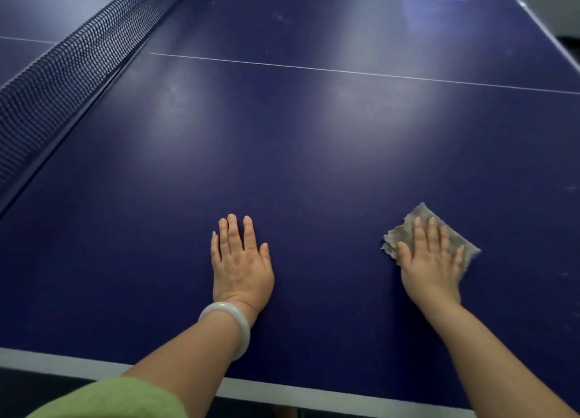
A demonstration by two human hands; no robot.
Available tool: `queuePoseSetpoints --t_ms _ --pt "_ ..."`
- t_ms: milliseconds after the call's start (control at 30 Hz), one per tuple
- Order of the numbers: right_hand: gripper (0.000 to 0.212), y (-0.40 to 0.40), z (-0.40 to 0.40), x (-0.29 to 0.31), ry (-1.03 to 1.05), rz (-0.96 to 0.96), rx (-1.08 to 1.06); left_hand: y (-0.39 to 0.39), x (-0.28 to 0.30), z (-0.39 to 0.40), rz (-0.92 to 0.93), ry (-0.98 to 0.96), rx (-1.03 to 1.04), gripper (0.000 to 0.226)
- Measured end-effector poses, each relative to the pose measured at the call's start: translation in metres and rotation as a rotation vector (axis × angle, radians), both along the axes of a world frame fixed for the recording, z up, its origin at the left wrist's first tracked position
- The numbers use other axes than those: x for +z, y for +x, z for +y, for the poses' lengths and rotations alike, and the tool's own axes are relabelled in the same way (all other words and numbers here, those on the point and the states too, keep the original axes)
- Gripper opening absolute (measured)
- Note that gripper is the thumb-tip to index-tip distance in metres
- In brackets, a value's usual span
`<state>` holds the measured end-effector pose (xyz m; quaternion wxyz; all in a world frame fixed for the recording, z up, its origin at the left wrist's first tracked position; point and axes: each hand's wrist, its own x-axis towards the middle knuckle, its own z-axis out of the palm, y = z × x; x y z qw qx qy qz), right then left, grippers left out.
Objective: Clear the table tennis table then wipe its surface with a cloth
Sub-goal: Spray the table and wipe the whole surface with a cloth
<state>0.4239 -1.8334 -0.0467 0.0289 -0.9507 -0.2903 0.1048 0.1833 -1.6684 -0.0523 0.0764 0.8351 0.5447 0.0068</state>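
Both palms lie flat: our left hand (240, 262) bare on the counter (314, 172), our right hand (431, 257) spread over the grey cloth (423, 213) near the front edge. Unpinched, it could bunch or slip, leaving streaks.

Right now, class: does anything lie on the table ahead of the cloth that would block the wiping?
Nothing visible does. The right hand presses the cloth flat; the table ahead lies bare up to the net.
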Motion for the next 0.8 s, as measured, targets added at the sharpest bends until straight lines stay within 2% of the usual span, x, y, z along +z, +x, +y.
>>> queuePoseSetpoints --t_ms 67,133,200,267,333,433,500,567,700,800 --pt "0.064 -0.025 0.008 0.001 0.028 0.015 -0.076 0.000 0.001 0.000 0.000 0.002 0.000 0.063" --pt "0.064 -0.079 0.010 -0.002 0.101 -0.044 0.133 0.000 0.002 0.000 0.000 0.002 -0.001 0.063" --pt "0.062 -0.126 -0.007 -0.004 0.118 -0.072 0.457 0.001 0.003 -0.001 -0.006 -0.002 0.001 0.063" --pt "0.060 -0.128 -0.033 -0.002 0.078 -0.082 0.649 0.001 0.004 -0.002 -0.007 -0.003 0.006 0.063" --pt "0.060 -0.098 -0.061 -0.006 0.075 -0.115 0.570 0.000 0.005 -0.003 0.003 -0.005 0.009 0.062" --pt "0.065 -0.051 -0.089 -0.008 0.049 -0.103 0.120 0.001 0.005 -0.003 0.011 -0.003 0.013 0.063" --pt "0.069 -0.055 -0.081 -0.007 0.027 -0.097 -0.051 0.001 0.004 -0.003 0.012 0.001 0.015 0.063" --pt "0.067 -0.082 -0.067 -0.004 0.033 -0.097 0.014 0.001 0.004 -0.003 0.005 0.009 0.014 0.062" --pt "0.062 -0.122 -0.087 0.001 0.043 -0.073 0.396 -0.001 0.001 -0.002 -0.013 0.002 0.007 0.062" --pt "0.058 -0.097 -0.136 0.000 0.032 -0.098 0.450 -0.002 0.002 -0.001 -0.028 -0.012 0.004 0.062"
